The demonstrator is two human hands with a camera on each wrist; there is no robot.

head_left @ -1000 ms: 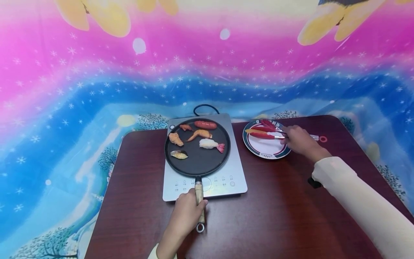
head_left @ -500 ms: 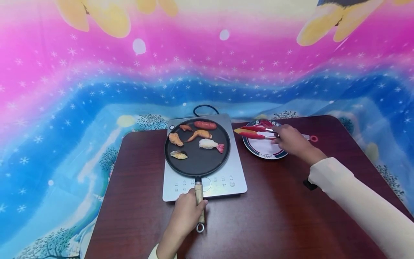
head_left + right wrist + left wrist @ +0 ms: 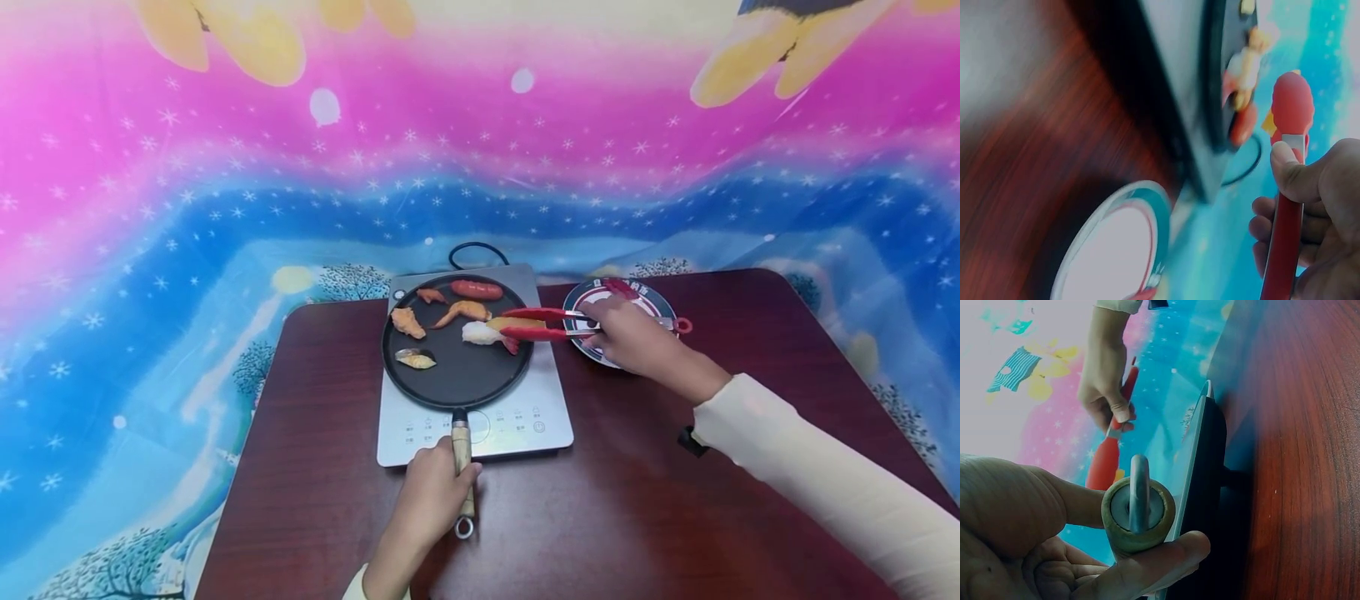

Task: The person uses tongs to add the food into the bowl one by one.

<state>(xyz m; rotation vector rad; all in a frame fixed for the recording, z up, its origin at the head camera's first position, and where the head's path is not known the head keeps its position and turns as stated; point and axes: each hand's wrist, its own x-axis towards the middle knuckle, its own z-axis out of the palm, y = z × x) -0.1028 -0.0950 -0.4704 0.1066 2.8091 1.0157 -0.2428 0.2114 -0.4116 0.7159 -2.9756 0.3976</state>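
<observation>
My left hand grips the wooden handle of a black frying pan, its ringed end facing the left wrist view. My right hand holds red-tipped tongs, which reach over the pan's right side. A yellow-orange food piece is between the tong tips, mostly covered by them. Beneath the tips, a shrimp sushi is partly hidden. Also in the pan are a sausage, a chicken wing, a fried chicken piece, a small orange piece and a yellowish sushi.
Under the pan stands a silver induction cooktop, with a black cord behind it. To its right is a patterned plate, partly behind my right hand, with a red item on it. A dark wooden table carries everything.
My right hand has moved left from the plate, bringing the tongs and the yellow-orange piece over the pan's right side. My left hand and the pan stay put.
</observation>
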